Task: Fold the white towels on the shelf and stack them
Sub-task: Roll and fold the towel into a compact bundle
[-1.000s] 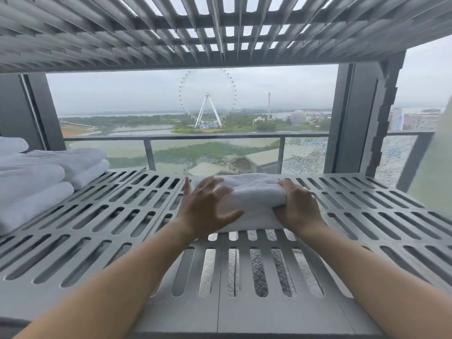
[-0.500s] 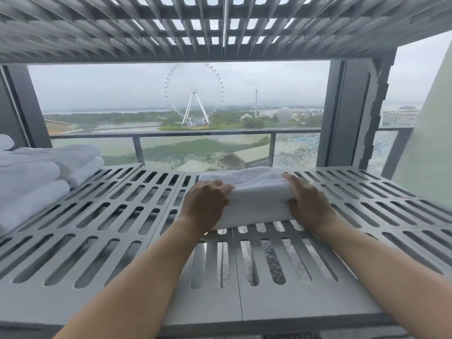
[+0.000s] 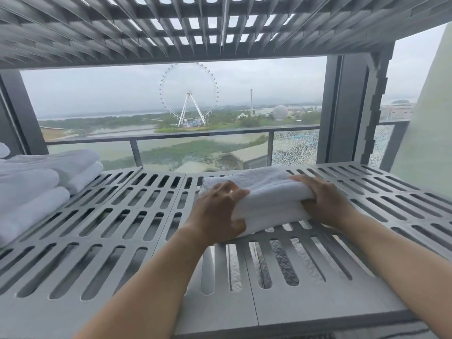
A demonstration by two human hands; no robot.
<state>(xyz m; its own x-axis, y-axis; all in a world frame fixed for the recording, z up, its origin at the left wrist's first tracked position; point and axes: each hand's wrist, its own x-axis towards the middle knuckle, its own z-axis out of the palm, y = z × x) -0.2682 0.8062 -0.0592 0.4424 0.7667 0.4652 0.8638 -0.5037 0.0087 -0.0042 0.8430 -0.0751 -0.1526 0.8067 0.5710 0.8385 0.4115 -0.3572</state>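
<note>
One folded white towel [image 3: 266, 192] lies flat on the grey slatted shelf [image 3: 127, 226], a little right of the shelf's middle. At its 9 o'clock end the left hand [image 3: 215, 211] grips it, with the fingers [image 3: 232, 190] curled over the top and the thumb against the near edge. At its 3 o'clock end the right hand [image 3: 327, 201] grips it the same way, fingers laid over the top and thumb tucked at the near side. Toward 9 o'clock, well apart, a stack of folded white towels [image 3: 36, 189] rests on the same shelf. At 12 o'clock, beyond a glass railing [image 3: 195, 135], stands a Ferris wheel [image 3: 188, 94]. A second slatted shelf [image 3: 195, 28] spans overhead.
</note>
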